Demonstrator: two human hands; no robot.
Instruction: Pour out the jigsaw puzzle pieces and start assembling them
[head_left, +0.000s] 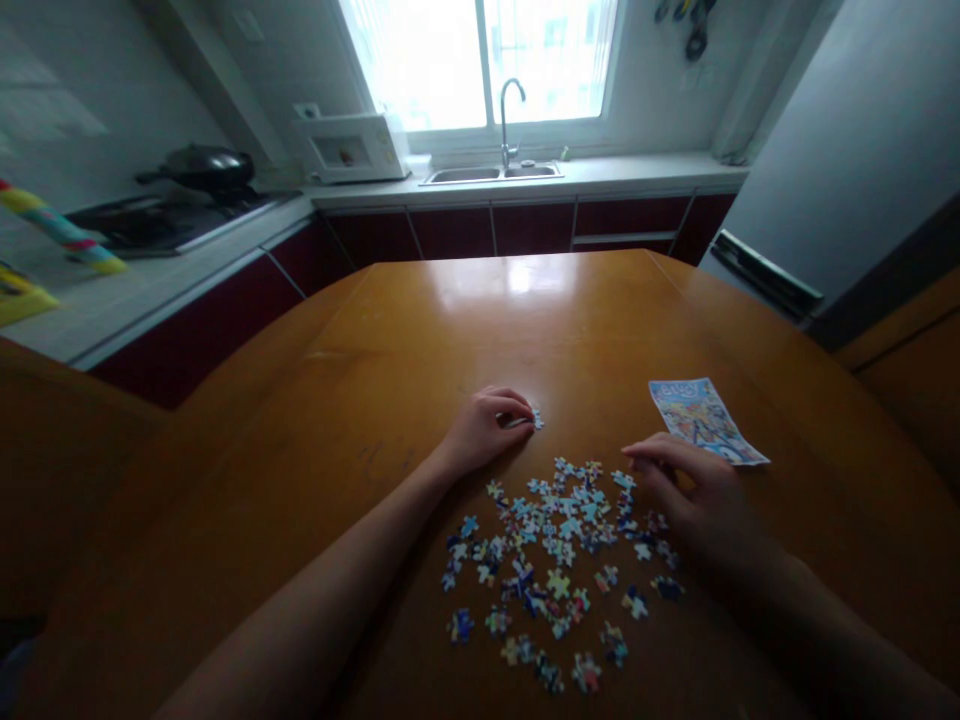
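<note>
Loose puzzle pieces (pixel 551 560) are spread on the near middle of the table (pixel 570 330), and a single piece (pixel 534 421) is set apart behind them at the fingertips of the left hand (pixel 484 430). A printed sheet (pixel 705 418) is laid right of the spread, just behind the right hand (pixel 701 500), which is rested on the spread's right edge. Behind the table a counter (pixel 637 172) is fitted with a sink (pixel 491 174), and a microwave (pixel 351 148) is placed to the sink's left.
</note>
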